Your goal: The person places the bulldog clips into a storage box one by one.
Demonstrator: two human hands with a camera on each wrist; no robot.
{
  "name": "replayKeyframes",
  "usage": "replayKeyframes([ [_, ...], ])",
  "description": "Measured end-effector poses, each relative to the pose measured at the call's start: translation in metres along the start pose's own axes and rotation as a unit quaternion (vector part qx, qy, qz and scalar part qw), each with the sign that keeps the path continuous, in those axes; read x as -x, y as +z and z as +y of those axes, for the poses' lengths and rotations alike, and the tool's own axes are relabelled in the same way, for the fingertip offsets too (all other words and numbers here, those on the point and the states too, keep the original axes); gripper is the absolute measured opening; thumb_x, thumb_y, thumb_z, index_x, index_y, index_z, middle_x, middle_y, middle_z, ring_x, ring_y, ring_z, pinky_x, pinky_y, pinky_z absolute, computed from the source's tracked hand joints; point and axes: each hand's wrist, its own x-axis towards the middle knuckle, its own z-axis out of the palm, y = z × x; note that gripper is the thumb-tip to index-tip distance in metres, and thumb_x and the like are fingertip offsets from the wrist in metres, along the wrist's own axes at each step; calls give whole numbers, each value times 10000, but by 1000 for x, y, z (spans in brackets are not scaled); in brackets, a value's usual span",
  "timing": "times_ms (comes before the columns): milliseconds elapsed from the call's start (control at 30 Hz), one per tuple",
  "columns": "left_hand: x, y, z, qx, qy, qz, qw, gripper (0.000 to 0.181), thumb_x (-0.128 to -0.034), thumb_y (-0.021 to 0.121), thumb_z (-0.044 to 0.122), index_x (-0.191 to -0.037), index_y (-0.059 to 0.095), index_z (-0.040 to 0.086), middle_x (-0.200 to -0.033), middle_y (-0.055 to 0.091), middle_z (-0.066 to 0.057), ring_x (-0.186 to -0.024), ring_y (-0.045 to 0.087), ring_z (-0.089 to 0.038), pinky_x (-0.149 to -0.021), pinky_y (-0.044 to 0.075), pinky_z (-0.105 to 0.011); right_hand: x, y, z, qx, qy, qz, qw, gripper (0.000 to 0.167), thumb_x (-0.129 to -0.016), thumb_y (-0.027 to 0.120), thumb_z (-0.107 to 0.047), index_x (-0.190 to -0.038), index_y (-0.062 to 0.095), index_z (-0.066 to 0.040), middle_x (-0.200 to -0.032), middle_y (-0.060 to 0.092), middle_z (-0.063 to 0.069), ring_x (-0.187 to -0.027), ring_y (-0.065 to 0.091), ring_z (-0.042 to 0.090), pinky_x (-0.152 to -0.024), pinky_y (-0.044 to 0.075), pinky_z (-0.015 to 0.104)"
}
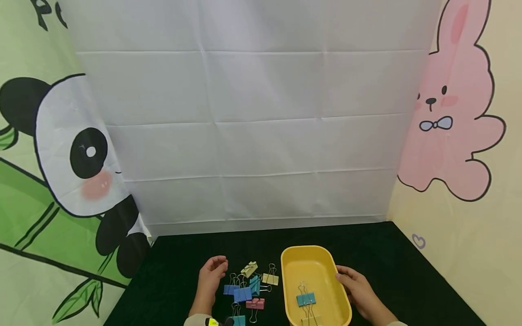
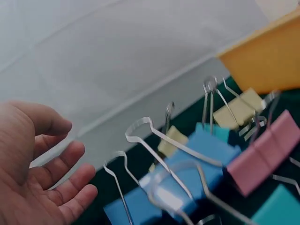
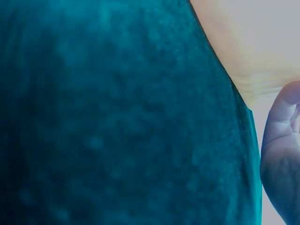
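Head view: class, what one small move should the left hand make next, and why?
Probably the left hand should pinch the leftmost blue clip: the hand is beside it and holds nothing, while the right hand touches the edge of the yellow tray, where a teal clip already lies.

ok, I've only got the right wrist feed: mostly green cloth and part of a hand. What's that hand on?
Observer: The right hand holds the yellow tray at its right rim.
Operator: Other one busy?
Observer: No, the left hand holds nothing.
Operator: Anything in the tray?
Observer: Yes, a teal binder clip and a pale yellow one, the latter cut off by the frame edge.
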Motion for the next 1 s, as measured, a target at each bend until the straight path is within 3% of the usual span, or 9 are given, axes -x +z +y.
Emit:
replayKeyframes([
  [200, -7, 0, -18, -27, -262, -167, 9995, 291, -971, 629, 121, -1245, 611, 24, -1223, 634, -166, -1138, 586, -344, -938, 522, -503, 1, 1, 1, -92, 59, 115, 9999, 636, -1031, 572, -357, -1489, 373, 38, -1259, 647, 160, -1033, 688, 301, -843, 595, 459],
  [400, -9, -2, -28, -221, -89, -378, 9990, 291, -966, 636, 88, -1244, 610, 5, -1173, 652, -137, -1082, 609, -296, -891, 547, -451, 1, 3, 0, -79, 74, 173, 9998, 625, -1035, 567, -354, -1482, 381, 41, -1256, 650, 164, -1023, 690, 295, -839, 597, 456],
  [567, -7, -1, -29, -282, 94, -487, 9984, 291, -946, 653, 75, -1225, 620, 1, -1137, 667, -121, -999, 639, -240, -849, 557, -408, 0, 1, 0, -71, 61, 117, 9999, 658, -1026, 576, -387, -1489, 374, 35, -1265, 646, 168, -1026, 690, 297, -836, 597, 459],
  [867, -5, 1, -29, -393, 164, -745, 9963, 274, -944, 630, 15, -1217, 617, -7, -1060, 685, -86, -904, 674, -189, -820, 578, -395, -2, 0, 2, -23, 51, 208, 9998, 661, -1026, 575, -392, -1492, 374, 32, -1268, 646, 163, -1034, 687, 309, -837, 595, 467],
  [1000, -4, 1, -27, -382, 226, -711, 9965, 252, -934, 628, -19, -1185, 617, -31, -1021, 687, -99, -865, 678, -187, -779, 593, -360, 0, 1, 2, 1, 61, 182, 9998, 663, -1023, 579, -398, -1490, 381, 28, -1256, 650, 154, -1021, 688, 300, -829, 597, 462],
])
